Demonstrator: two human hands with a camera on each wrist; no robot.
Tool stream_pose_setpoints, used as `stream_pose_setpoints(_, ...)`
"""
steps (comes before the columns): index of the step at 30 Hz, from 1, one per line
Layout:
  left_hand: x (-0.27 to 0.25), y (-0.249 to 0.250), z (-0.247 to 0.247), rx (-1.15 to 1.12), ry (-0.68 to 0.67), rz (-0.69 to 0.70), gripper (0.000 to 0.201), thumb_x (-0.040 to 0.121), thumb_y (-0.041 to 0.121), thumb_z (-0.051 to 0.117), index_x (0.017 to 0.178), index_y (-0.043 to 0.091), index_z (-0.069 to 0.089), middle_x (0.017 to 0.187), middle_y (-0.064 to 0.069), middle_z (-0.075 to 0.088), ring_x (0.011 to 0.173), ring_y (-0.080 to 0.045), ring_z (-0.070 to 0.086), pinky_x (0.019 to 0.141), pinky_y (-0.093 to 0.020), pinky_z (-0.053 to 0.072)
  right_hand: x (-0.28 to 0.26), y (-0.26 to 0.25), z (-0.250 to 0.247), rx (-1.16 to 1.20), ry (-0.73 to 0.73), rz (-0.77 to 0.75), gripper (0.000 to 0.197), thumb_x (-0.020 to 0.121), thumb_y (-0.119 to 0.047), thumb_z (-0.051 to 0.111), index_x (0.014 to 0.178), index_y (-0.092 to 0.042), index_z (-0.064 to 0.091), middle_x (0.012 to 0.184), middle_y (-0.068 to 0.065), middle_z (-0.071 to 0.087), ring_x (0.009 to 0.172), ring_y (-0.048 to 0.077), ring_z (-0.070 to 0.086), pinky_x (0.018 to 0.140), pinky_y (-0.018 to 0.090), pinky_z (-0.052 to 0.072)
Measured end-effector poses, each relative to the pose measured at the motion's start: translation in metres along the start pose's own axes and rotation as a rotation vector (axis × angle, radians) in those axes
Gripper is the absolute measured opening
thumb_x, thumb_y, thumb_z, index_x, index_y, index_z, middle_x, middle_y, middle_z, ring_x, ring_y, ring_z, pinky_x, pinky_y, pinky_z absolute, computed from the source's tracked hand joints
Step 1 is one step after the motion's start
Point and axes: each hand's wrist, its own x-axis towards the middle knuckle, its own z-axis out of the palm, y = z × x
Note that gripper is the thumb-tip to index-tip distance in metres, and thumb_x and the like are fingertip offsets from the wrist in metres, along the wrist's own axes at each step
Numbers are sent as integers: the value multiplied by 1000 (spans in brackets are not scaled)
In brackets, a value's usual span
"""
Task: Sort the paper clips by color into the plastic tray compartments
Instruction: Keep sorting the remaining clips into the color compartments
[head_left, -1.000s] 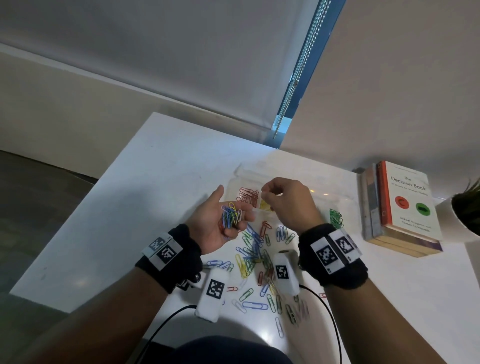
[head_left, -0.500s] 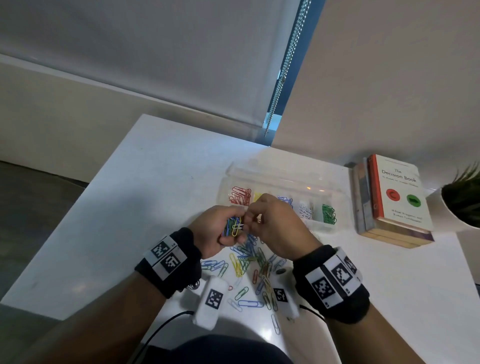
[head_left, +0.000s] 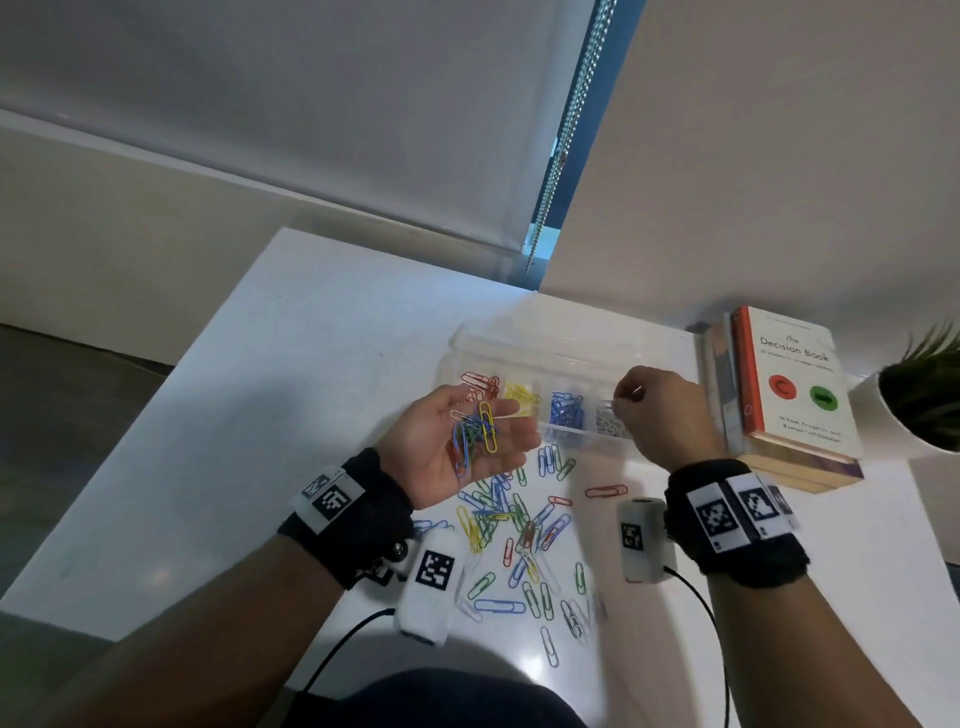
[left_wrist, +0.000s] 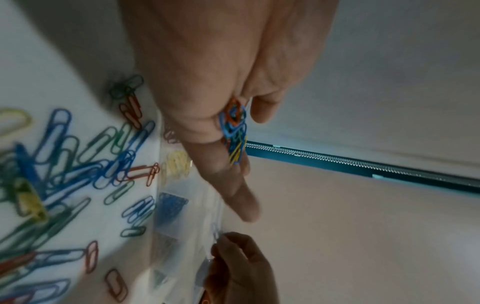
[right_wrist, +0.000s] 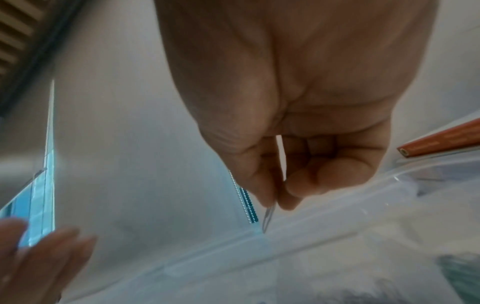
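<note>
Pinching silver clip (right_wrist: 267, 218): right hand (head_left: 660, 410) | left hand (head_left: 457, 441) cupping mixed clips (head_left: 475, 434) | book (head_left: 789, 384): "Decision Book"

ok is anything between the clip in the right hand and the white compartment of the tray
Nothing visible. The right hand pinches a pale clip directly above the compartment of white clips in the plastic tray, which is open-topped. The left hand holds mixed clips off to the side.

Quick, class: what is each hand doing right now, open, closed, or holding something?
Left hand: open, palm up, carrying a mixed bunch of paper clips.
Right hand: pinching one pale paper clip over the plastic tray.
</note>
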Motion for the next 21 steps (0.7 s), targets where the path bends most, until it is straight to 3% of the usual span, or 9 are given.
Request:
stream_pose_setpoints(3,-1,0,4,-22,-47,-3,47,91,31,37,110,-5,60,107,-27,67,93,-38,69,77,-42,58,-5,-8,2,-27,24,-45,9,87,-20,61,91,-16,68,92,5,70,84,21,61,67,25,39)
stream_pose_setpoints(5,0,0,5,24,-80,-24,52,88,34,39,116,-5,60,111,-26,66,97,-39,68,79,-41,58,-16,-26,2,74,48,-185,11,86,-22,63,95,-18,70,92,-1,69,80,15,60,70,23,40)
stream_pose_setpoints(7,0,-1,5,90,-102,-46,54,88,37,40,117,-3,61,106,-24,68,95,-38,68,78,-39,59,-27,-49,4,159,-38,-310,10,84,-24,67,93,-23,71,88,-5,67,75,11,58,68,22,41)
stream_pose_setpoints(9,0,-3,8,127,-107,-53,49,91,37,38,105,-1,65,91,-18,69,86,-35,70,76,-38,58,-34,-66,12,127,-177,-384,15,84,-27,68,98,-25,71,91,-4,61,77,11,57,64,20,39)
stream_pose_setpoints(11,-1,-3,10,136,-94,-34,46,95,33,35,91,3,70,75,-10,64,75,-31,70,74,-37,58,-36,-73,19,63,-232,-417,17,84,-27,67,101,-24,70,95,0,58,83,13,55,71,25,40)
stream_pose_setpoints(13,-2,-3,8,163,-83,-21,45,95,27,36,82,4,72,70,-9,64,70,-29,70,72,-36,58,-36,-72,23,90,-222,-409,7,84,-22,67,90,-23,70,93,1,57,80,13,53,72,28,41)
stream_pose_setpoints(15,-2,-3,4,184,-70,-35,36,96,18,36,92,0,67,78,-14,67,73,-32,71,70,-34,60,-37,-68,24,151,-233,-384,6,82,-16,67,79,-21,68,90,0,58,72,8,50,69,27,39)
stream_pose_setpoints(18,-1,-4,0,208,-104,-54,31,95,8,35,115,-5,55,98,-19,65,82,-35,70,68,-32,59,-37,-62,25,183,-263,-359,11,83,-18,69,91,-25,70,93,-2,59,74,6,49,69,23,34)
stream_pose_setpoints(21,0,-6,2,224,-119,-59,31,94,1,31,113,-5,55,95,-19,65,80,-34,70,65,-30,59,-37,-59,27,166,-251,-353,15,84,-22,70,99,-26,70,95,0,59,77,7,49,67,21,31)
